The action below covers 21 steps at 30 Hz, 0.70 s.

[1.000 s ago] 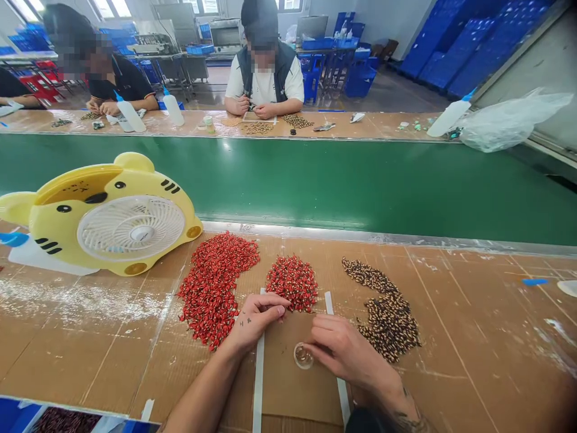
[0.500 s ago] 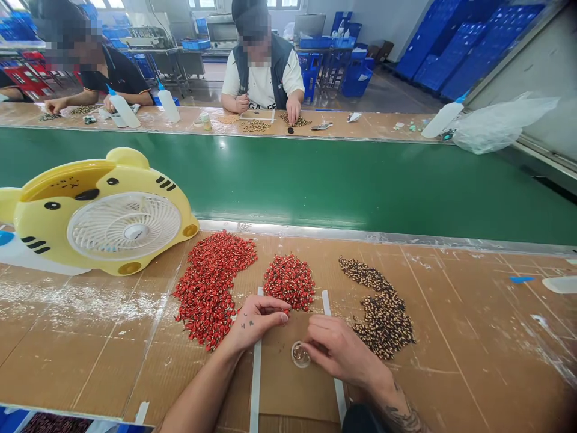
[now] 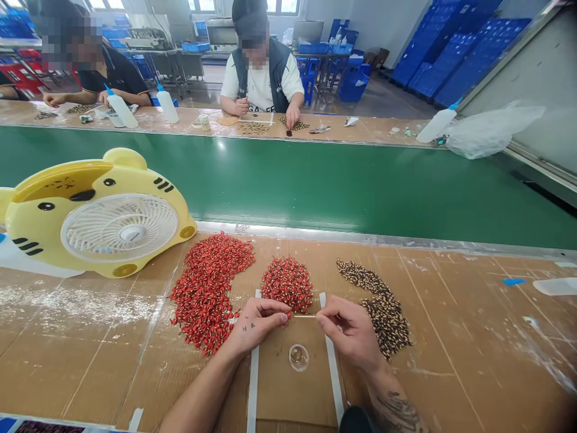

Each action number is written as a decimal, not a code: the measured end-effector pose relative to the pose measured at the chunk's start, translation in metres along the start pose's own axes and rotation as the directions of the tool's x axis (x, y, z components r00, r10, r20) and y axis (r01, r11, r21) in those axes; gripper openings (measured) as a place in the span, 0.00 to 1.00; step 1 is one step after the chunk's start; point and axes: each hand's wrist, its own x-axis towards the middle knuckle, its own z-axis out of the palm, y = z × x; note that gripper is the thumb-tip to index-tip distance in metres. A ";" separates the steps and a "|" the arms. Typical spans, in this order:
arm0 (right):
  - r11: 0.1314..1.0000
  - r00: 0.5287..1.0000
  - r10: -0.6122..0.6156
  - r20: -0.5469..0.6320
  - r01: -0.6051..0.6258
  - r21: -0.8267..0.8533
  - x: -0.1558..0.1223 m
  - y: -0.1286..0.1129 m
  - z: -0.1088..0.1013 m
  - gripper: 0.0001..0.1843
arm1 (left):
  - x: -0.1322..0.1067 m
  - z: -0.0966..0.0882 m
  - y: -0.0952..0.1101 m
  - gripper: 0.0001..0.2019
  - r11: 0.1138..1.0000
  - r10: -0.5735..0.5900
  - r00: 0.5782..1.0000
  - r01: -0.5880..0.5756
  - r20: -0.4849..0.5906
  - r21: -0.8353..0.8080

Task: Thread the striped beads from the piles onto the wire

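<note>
My left hand (image 3: 256, 322) is pinched shut at the near edge of the small red pile (image 3: 287, 282), holding one tiny piece. My right hand (image 3: 351, 331) is pinched on a thin pale stick (image 3: 304, 316) whose tip points at the left fingers. A small clear round dish (image 3: 298, 356) sits on the cardboard mat (image 3: 293, 385) between my wrists. A large heap of red pieces (image 3: 210, 288) lies to the left, and a dark speckled pile (image 3: 383, 310) lies to the right, partly hidden behind my right hand.
A yellow tiger-shaped desk fan (image 3: 97, 210) lies at the left. A green conveyor belt (image 3: 360, 186) runs across behind the bench. Two other people (image 3: 264, 78) work across the belt with squeeze bottles (image 3: 167, 107) nearby. A plastic bag (image 3: 489, 132) lies far right.
My right hand rose off the clear dish and moved up towards the left hand, now holding out a thin stick. The left hand stayed at the small red pile.
</note>
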 end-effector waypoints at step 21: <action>0.988 0.999 0.014 0.030 -0.010 -0.153 -0.001 -0.002 0.017 0.18 | 0.002 -0.001 -0.005 0.11 0.992 0.004 1.000 -0.005 -0.010 -0.126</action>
